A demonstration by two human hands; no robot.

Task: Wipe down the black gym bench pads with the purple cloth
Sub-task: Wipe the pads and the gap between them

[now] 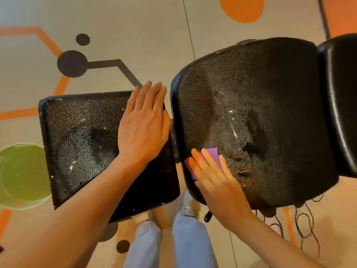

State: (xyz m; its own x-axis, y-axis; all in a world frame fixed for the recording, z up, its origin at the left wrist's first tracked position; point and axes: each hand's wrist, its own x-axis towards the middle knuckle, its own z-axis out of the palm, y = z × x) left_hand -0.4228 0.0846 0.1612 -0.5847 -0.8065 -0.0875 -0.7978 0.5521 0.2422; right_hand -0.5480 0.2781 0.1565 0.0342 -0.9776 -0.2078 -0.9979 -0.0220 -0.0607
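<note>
Head view: purple cloth point(209, 160) lies flat beneath right hand point(216, 182) fingers

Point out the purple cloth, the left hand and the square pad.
purple cloth point(212, 154), head view, its uncovered upper corner.
left hand point(144, 124), head view, back of the hand.
square pad point(81, 136), head view, textured top.

No readable text, label, brand, number or sign anywhere; only plain shapes painted on the floor point(135, 26).
</note>
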